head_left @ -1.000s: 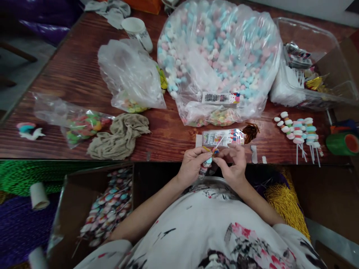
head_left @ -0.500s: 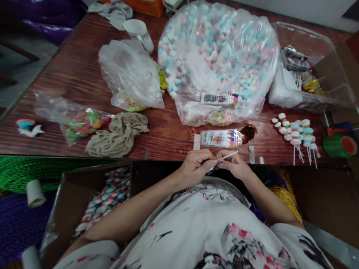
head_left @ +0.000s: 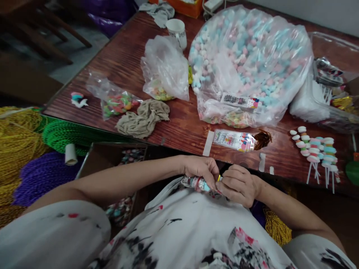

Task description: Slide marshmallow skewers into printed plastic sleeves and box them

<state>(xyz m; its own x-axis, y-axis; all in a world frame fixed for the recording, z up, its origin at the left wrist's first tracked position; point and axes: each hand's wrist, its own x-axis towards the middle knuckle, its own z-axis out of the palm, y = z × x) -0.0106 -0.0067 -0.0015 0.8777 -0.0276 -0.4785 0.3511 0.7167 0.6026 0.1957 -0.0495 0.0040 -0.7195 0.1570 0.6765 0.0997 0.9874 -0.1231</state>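
- Your left hand (head_left: pixel 199 168) pinches a wrapped skewer (head_left: pixel 194 182) between thumb and fingers, beside a yellow tie (head_left: pixel 219 178).
- Your right hand (head_left: pixel 240 185) curls closed over the skewer's end, hiding it.
- The skewer is against your shirt (head_left: pixel 179 235), just off the table's (head_left: pixel 117 56) near edge.
- Ahead lie printed packets (head_left: pixel 232 140), brown ties (head_left: pixel 263 139) at their right end.
- Farther right, marshmallow sticks (head_left: pixel 314 151) lie grouped.
- Behind the packets sits a big marshmallow bag (head_left: pixel 258 52).

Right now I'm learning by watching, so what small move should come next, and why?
Probably a small twist of the yellow strip: it pokes out between the left hand and the curled right hand, near one end of the wrapped candy. Fingers hide whether it is fastened.
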